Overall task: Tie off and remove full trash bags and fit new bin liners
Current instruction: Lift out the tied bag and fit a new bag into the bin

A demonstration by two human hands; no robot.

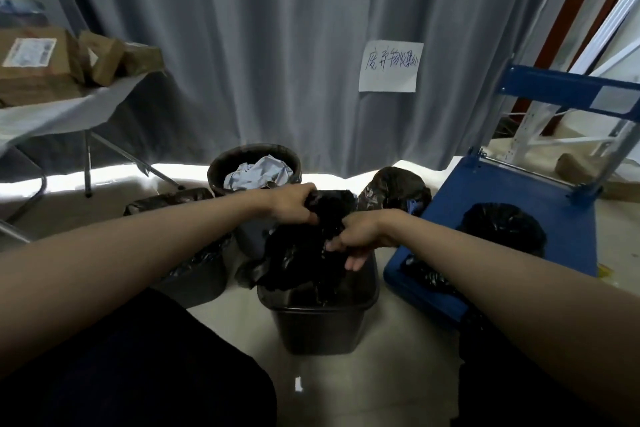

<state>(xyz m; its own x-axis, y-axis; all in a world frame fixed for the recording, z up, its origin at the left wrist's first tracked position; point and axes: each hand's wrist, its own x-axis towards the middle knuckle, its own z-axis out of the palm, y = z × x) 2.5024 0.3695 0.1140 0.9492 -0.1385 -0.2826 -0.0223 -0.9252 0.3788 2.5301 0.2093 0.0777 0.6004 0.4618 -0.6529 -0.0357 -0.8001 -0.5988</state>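
Crumpled black plastic liner (304, 253) was gripped by both left hand (294, 205) and right hand (356, 236) over the dark rectangular bin (318, 322), apparently not yet fitted.

Bare forearms (145, 246) (no sleeves showing); dark trousers (138, 374) over the knees.

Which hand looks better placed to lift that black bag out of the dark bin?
Probably the left hand: it grips the crumpled black plastic bag higher up, over the dark rectangular bin.
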